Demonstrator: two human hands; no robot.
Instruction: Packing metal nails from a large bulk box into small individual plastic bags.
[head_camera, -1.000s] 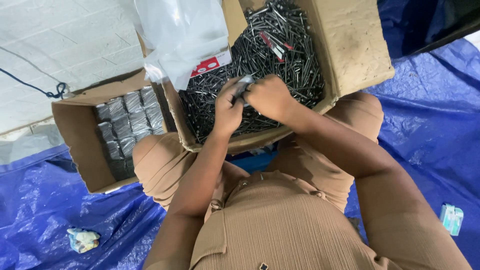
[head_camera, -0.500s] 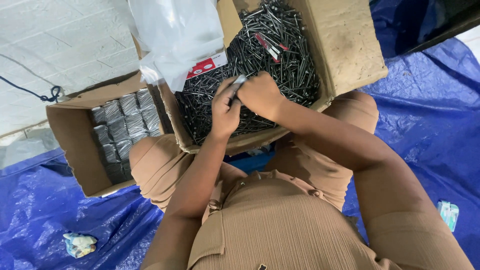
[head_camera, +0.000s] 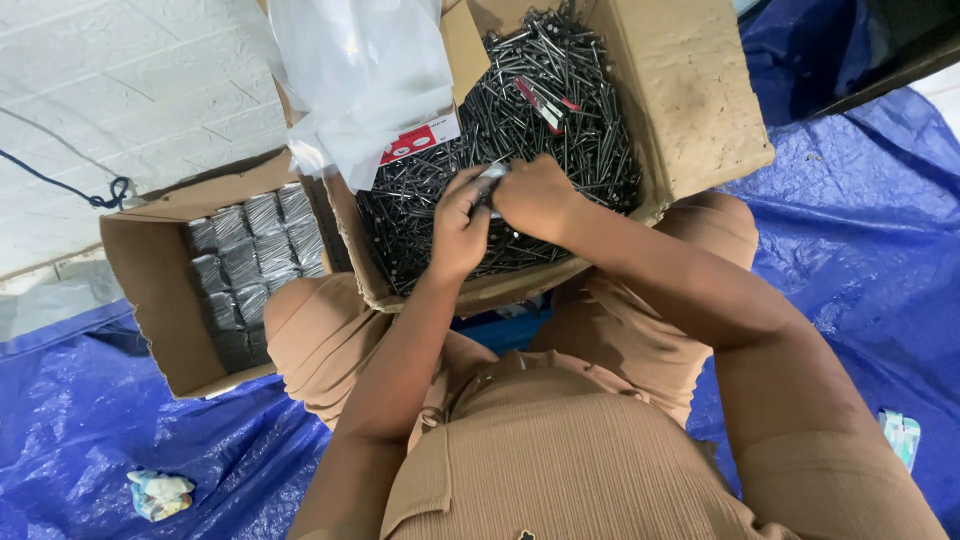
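A large open cardboard box (head_camera: 690, 110) rests against my knees, full of loose dark nails (head_camera: 560, 120). My left hand (head_camera: 458, 228) and my right hand (head_camera: 535, 195) meet over the nails at the box's near side. Both are closed around a small bundle of nails in a clear bag (head_camera: 492, 180), which shows only as a pale sliver between the fingers. A red-handled tool (head_camera: 545, 100) lies on the nails farther back.
A smaller cardboard box (head_camera: 150, 290) at my left holds rows of packed nail bundles (head_camera: 245, 260). Clear plastic bags (head_camera: 370, 80) hang over the big box's left flap. A blue tarp (head_camera: 850, 250) covers the floor, with crumpled scraps (head_camera: 158, 493) on it.
Both hands stay together over the nails, working the small bundle; only the camera view shifts slightly.
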